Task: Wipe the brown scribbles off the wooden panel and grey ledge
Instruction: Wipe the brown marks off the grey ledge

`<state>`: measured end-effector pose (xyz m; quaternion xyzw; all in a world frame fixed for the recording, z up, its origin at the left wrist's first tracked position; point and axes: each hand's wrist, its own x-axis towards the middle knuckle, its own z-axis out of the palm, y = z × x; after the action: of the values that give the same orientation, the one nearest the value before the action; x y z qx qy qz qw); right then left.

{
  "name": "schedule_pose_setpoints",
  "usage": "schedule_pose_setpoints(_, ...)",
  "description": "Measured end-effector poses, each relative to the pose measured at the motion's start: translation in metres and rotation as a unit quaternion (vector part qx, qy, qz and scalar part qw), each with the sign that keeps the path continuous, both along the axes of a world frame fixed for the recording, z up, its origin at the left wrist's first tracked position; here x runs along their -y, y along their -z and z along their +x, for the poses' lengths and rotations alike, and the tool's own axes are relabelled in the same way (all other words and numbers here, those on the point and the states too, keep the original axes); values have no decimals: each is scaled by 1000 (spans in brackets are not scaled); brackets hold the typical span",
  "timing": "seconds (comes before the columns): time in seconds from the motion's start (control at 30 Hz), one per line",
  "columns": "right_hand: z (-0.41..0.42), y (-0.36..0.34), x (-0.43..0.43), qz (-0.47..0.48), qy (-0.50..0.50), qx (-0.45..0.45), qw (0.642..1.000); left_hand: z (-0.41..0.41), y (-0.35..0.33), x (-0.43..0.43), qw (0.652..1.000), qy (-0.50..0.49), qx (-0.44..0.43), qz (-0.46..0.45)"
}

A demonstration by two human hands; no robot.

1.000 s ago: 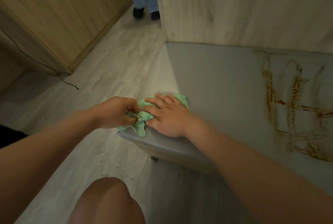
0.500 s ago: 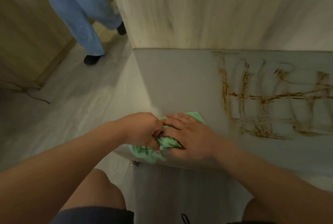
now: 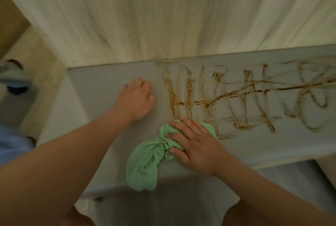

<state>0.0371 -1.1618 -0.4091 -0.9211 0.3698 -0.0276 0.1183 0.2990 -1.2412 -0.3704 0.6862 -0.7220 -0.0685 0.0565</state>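
A grey ledge (image 3: 101,87) runs across the view below a pale wooden panel (image 3: 145,16). Brown scribbles (image 3: 236,96) cover the ledge from its middle to the right edge. A crumpled green cloth (image 3: 145,164) lies on the ledge near its front edge, one end hanging over. My right hand (image 3: 192,144) lies on the cloth's upper part with fingers spread and the thumb tucked into its folds, at the lower left end of the scribbles. My left hand (image 3: 136,98) rests on the bare ledge left of the scribbles, fingers curled under, holding nothing.
At the far left stands another person, shown by a blue trouser leg (image 3: 12,144) and a dark shoe (image 3: 16,89) on the pale floor (image 3: 51,87). My bare knees show at the bottom edge below the ledge.
My left hand has let go of the cloth and moved up onto the bare ledge. My right hand has slid the cloth right to the scribbles. The view has swung right.
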Motion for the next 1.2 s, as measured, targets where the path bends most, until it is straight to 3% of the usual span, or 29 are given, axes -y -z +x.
schedule_pose_setpoints(0.1, 9, -4, 14, 11, 43, -11, 999, 10, 20, 28, 994, -101, 38, 25)
schedule_pose_setpoints(0.2, 20, -5, 37, 29, 84, -23, 996, 18, 40, 38, 986, -158, 4, 55)
schedule_pose_setpoints(0.43, 59, 0, 126, 30, 132, -54, 989, 16, 51, 44, 987, -161, -13, 19)
schedule_pose_setpoints(0.57, 83, 1, 173, 26, 137, -58, 989, 23, 56, 38, 983, -168, -45, -52)
schedule_pose_setpoints(0.73, 102, 1, 187, 29, 172, -38, 984, 22, 60, 37, 983, -168, -26, -66)
schedule_pose_setpoints(0.87, 72, -17, 197, -16, 12, 12, 1000, 24, 61, 37, 983, -165, -23, -79)
schedule_pose_setpoints(0.97, 65, -16, 217, -54, -124, -49, 990, 24, 61, 41, 982, -168, -25, -87)
schedule_pose_setpoints(1.03, 82, -11, 224, -37, -101, -67, 992, 24, 64, 41, 980, -173, -22, -96)
schedule_pose_setpoints(1.2, 145, -5, 223, -16, 91, -46, 995, 24, 68, 39, 971, -191, -61, -129)
